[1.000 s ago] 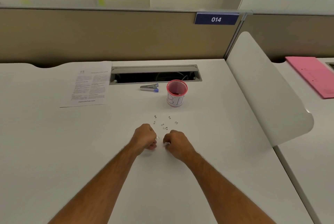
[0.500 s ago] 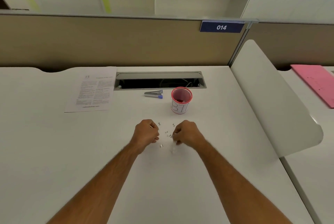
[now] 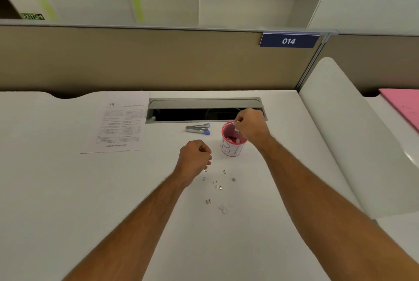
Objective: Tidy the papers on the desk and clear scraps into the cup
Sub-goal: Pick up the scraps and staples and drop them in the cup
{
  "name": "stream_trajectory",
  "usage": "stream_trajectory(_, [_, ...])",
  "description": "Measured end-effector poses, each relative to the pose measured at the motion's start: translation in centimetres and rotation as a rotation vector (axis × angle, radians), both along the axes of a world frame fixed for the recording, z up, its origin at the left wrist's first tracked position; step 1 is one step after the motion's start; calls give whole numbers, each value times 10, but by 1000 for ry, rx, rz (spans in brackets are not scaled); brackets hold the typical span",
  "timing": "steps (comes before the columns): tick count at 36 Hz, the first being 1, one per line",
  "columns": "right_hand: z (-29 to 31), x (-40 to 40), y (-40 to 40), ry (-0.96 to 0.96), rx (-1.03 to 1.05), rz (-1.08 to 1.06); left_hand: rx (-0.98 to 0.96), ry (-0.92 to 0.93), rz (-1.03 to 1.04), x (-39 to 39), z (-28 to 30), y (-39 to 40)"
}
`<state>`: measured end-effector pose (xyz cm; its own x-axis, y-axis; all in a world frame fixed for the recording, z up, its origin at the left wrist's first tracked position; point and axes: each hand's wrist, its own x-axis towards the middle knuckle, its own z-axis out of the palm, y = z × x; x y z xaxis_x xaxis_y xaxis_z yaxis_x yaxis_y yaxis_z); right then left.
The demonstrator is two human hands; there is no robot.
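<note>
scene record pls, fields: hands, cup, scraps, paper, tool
left hand: fingers curled, just above the scraps
right hand: over the cup, pinching a white scrap
cup: red-rimmed, upright, scraps inside
scraps: small bits loose on the desk, in front of the cup
paper: printed sheet, flat, far left
staple remover: left of the cup

One cup, one printed sheet, one staple remover, two hands
</note>
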<state>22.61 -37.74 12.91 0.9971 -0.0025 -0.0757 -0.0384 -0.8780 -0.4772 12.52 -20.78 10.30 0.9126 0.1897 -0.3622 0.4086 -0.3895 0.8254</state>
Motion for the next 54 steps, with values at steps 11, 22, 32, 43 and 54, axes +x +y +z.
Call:
stream_trajectory(11, [-24, 19, 4, 10, -116, 38, 21, 13, 18, 14, -3, 11])
stream_trajectory(22, [-20, 20, 4, 2, -118, 48, 28, 27, -3, 7, 1, 10])
stream_trajectory(32, [-11, 14, 1, -68, -105, 44, 18, 3, -5, 0, 3, 15])
stream_trajectory(43, [-8, -28, 13, -307, 1, 178, 83, 86, -37, -20, -20, 26])
stream_trajectory(54, [-57, -105, 21, 55, 19, 366, 226, 160, -200, -49, -50, 16])
